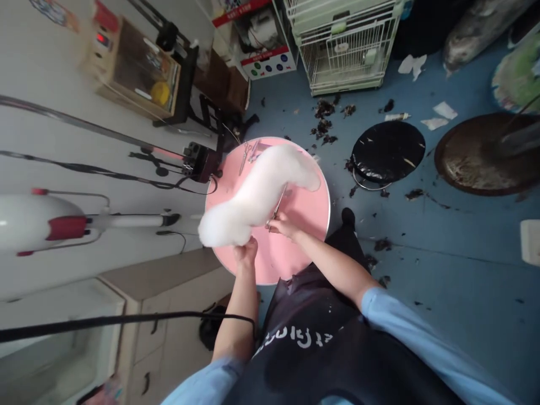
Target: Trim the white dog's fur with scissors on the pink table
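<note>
A fluffy white dog (257, 194) stands on a round pink grooming table (304, 211), seen from above. My left hand (246, 251) grips the dog's white fur at the end nearest me. My right hand (282, 225) holds a pair of scissors (276, 208), their blades pointing up into the fur along the dog's side. A second pair of scissors (244, 154) lies on the far edge of the table.
Dark hair clippings (323, 121) are scattered on the blue floor. A black round stool (388, 151) stands to the right of the table, a white wire cage (346, 45) behind. A dryer (50, 222) and cables hang at the left; a cabinet (164, 304) stands below them.
</note>
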`<state>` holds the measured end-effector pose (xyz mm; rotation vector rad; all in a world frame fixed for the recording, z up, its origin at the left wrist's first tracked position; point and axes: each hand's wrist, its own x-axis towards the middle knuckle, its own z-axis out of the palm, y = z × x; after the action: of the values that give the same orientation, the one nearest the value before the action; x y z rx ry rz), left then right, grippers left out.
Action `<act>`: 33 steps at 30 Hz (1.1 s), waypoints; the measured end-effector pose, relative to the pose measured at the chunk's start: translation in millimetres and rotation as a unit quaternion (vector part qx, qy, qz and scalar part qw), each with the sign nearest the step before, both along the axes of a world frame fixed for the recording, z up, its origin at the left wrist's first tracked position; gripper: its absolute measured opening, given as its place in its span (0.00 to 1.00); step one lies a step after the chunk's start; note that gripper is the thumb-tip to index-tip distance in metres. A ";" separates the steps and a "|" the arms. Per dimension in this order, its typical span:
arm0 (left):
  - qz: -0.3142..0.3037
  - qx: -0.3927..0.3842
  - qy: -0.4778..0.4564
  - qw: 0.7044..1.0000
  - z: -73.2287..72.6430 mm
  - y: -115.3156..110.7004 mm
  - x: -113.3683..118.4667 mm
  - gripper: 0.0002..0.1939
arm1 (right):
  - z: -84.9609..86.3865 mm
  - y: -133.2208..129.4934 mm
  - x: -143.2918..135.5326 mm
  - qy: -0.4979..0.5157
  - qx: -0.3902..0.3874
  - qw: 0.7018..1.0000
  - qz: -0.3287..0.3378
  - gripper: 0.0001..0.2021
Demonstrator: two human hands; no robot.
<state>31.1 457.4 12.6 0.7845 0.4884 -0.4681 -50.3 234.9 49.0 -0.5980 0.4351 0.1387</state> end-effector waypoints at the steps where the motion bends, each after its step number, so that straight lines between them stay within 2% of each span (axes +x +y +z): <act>1: 0.005 0.015 0.006 1.000 3.7 -0.7 0.2 0.13 | -0.2 1.8 0.6 -0.004 -0.004 1.000 -0.005 0.11; 6: 0.009 0.087 0.024 0.996 21.7 -6.9 -3.4 0.18 | -6.1 13.1 6.6 -0.014 -0.015 0.999 -0.034 0.08; 9: 0.007 0.100 0.023 0.995 30.5 -10.4 -7.1 0.19 | -11.8 17.2 10.9 -0.003 -0.037 0.999 -0.024 0.09; 13: 0.016 0.095 0.029 0.995 38.8 -14.1 -11.3 0.19 | -16.4 18.0 13.2 -0.013 -0.024 0.999 -0.033 0.09; 16: 0.004 0.094 0.023 0.995 39.3 -11.9 -11.4 0.19 | -18.4 16.9 13.9 -0.014 -0.013 0.999 -0.040 0.09; 22: -0.054 0.114 -0.009 0.992 29.6 2.0 -5.1 0.21 | -22.0 13.9 14.3 -0.012 0.014 0.999 -0.034 0.10; 28: -0.016 0.098 0.023 0.995 30.4 -0.6 -5.0 0.24 | -24.3 10.5 12.5 -0.004 0.017 1.000 -0.017 0.12; 33: -0.018 0.099 0.022 0.995 32.6 -4.3 -6.1 0.24 | -26.4 9.9 10.0 -0.012 0.038 0.999 -0.022 0.12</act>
<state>25.0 453.1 45.2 0.9763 0.5685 -0.4770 -40.2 244.8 22.6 -0.5140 0.4179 0.1064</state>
